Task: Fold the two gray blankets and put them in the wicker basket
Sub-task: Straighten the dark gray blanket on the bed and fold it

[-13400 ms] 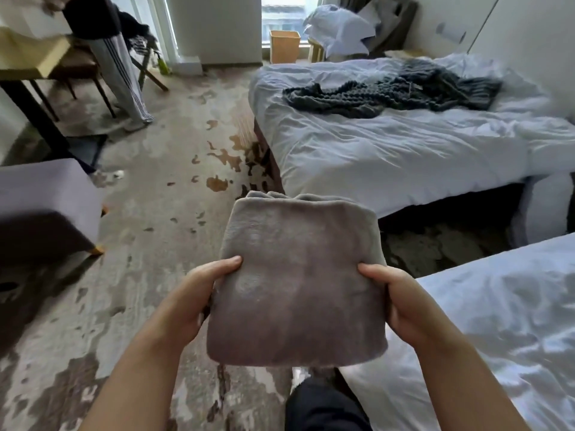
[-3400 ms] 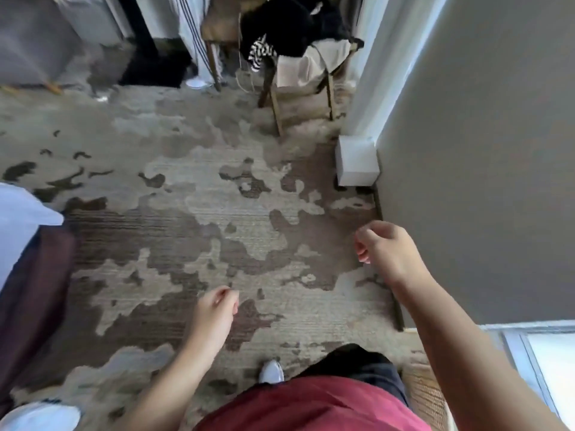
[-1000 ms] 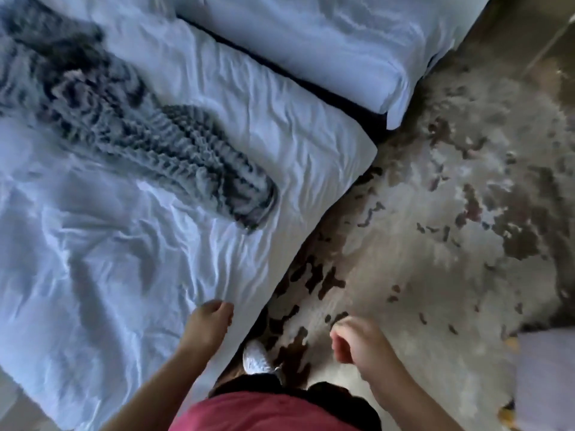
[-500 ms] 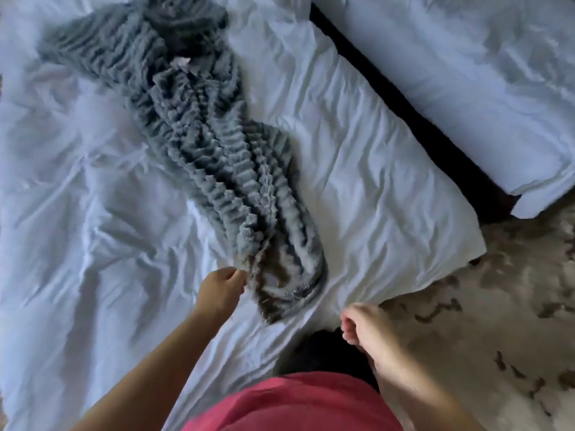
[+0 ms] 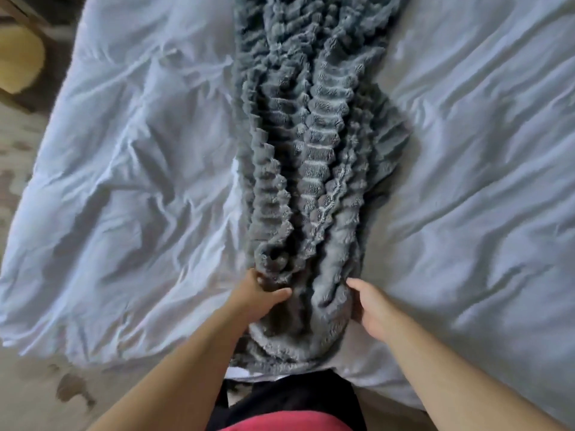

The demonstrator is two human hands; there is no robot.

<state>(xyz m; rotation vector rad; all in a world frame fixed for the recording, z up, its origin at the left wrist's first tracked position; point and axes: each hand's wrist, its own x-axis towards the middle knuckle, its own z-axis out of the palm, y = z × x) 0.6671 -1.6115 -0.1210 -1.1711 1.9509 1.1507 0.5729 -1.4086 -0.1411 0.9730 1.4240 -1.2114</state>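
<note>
Item: gray ribbed blanket (image 5: 311, 166), bunched lengthwise in long heap on white bed sheet (image 5: 124, 181), near end at bed edge just in front of you.
Your left hand (image 5: 258, 297): pinches near left fold, thumb on top, fingers curled into fabric.
Your right hand (image 5: 370, 309): grips near right edge, thumb against blanket, fingers tucked under fold and partly hidden.
Surface: sheet rumpled, creased all over.
Room: blotchy beige carpet (image 5: 37, 399) left of bed; yellow object (image 5: 18, 60) at top left, blurred, kind unclear; your red shirt (image 5: 289, 423) at bottom edge.
</note>
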